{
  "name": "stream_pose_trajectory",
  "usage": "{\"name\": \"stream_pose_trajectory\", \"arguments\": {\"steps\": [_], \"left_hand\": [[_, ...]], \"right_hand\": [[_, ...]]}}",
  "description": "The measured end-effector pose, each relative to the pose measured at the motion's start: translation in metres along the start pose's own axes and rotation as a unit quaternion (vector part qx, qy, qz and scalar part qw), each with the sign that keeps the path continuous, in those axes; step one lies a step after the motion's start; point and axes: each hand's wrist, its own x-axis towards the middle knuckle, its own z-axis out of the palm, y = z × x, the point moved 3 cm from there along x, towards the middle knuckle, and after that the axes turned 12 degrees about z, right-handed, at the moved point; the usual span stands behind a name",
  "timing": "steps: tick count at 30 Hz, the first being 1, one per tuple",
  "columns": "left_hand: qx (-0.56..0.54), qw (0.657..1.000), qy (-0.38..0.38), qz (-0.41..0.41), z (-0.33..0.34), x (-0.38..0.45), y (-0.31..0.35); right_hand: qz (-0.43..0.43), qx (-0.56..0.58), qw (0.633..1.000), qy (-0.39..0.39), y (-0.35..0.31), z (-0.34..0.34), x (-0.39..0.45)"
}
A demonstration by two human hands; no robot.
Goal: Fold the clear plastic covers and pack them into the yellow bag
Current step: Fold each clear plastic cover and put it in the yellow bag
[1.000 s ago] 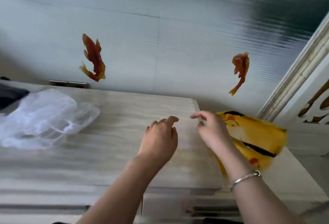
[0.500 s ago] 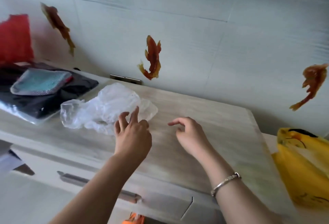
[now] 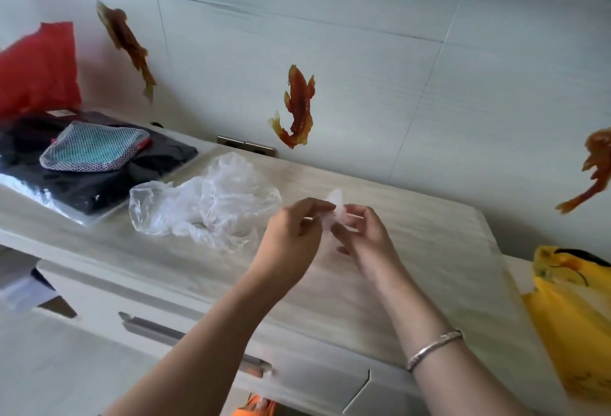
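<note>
A crumpled pile of clear plastic covers [image 3: 208, 200] lies on the pale wooden cabinet top [image 3: 413, 250], left of centre. My left hand [image 3: 291, 237] and my right hand [image 3: 363, 237] meet just right of the pile, both pinching one small bunched clear plastic cover [image 3: 334, 214] held above the wood. The yellow bag [image 3: 575, 319] with dark markings sits at the far right, beyond the cabinet's right edge, apart from both hands.
A black folded garment in a clear wrapper [image 3: 82, 171] with a mesh pouch [image 3: 92, 151] on it lies at the left. A red bag [image 3: 39, 65] leans on the wall behind. Drawer handles [image 3: 148, 331] run along the cabinet front. Fish stickers [image 3: 297, 108] dot the wall.
The view has swung left, away from the yellow bag. Both hands moved to the clear pile and now pinch one small cover between them; before, they were empty.
</note>
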Motion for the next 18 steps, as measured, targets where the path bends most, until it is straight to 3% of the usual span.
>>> {"name": "stream_pose_trajectory", "arguments": {"steps": [3, 7, 12, 18], "left_hand": [[-0.14, 0.989, 0.013, -0.048, 0.011, 0.002, 0.01], [-0.292, 0.949, 0.03, -0.112, 0.024, 0.004, 0.015], [-0.235, 0.952, -0.023, -0.195, 0.065, 0.002, 0.012], [-0.266, 0.946, -0.041, -0.183, 0.105, 0.002, 0.022]], "right_hand": [[0.016, 0.049, 0.999, -0.01, -0.007, -0.024, -0.012], [0.063, 0.11, 0.992, 0.011, -0.006, -0.052, -0.024], [0.094, 0.187, 0.978, -0.017, -0.001, -0.077, -0.036], [0.101, 0.191, 0.976, 0.035, 0.006, -0.117, -0.04]]}}
